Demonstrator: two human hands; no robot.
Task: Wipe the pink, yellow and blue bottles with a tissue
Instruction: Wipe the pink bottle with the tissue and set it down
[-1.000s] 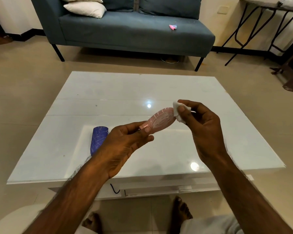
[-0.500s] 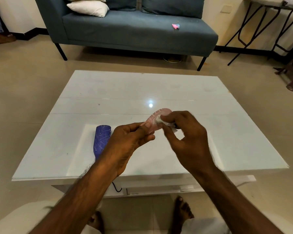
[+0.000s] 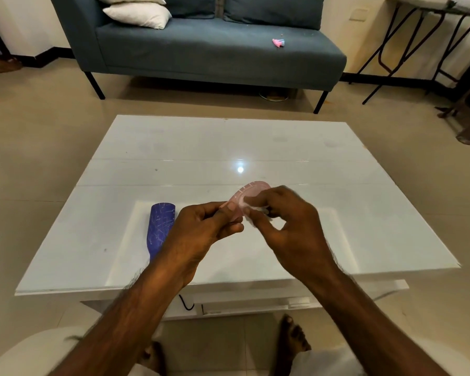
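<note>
Left hand (image 3: pixel 201 234) closed around the lower end of the pink bottle (image 3: pixel 251 189), thumb and fingers pinching it, bottle held above the desk (image 3: pixel 364 185) and angled up and away from the palm toward the right hand. Right hand (image 3: pixel 291 229) just beside the left, fingers curled and pinched on a white tissue (image 3: pixel 248 217), tissue pressed against the side of the pink bottle; the right hand covers most of the bottle's upper half, only the rounded far end and a bit of the ribbed side show. Right hand is motion-blurred, so exact finger placement on the tissue: cannot tell. Blue bottle (image 3: pixel 160 226) lies on its side on the desk, left of the left hand and partly behind that wrist, touching neither hand. Yellow bottle can't be made out. Desk is white and glossy, ceiling light reflected just beyond the hands. Further out past the desk: blue-grey sofa (image 3: pixel 215 50) with a white pillow (image 3: pixel 139 13) on its left end and a small pink item (image 3: pixel 277 42) on the seat. Beyond the right hand, far right, a folding table frame (image 3: pixel 407 44) by the wall. Below the hands, bare feet on the tiled floor (image 3: pixel 38 131).
</note>
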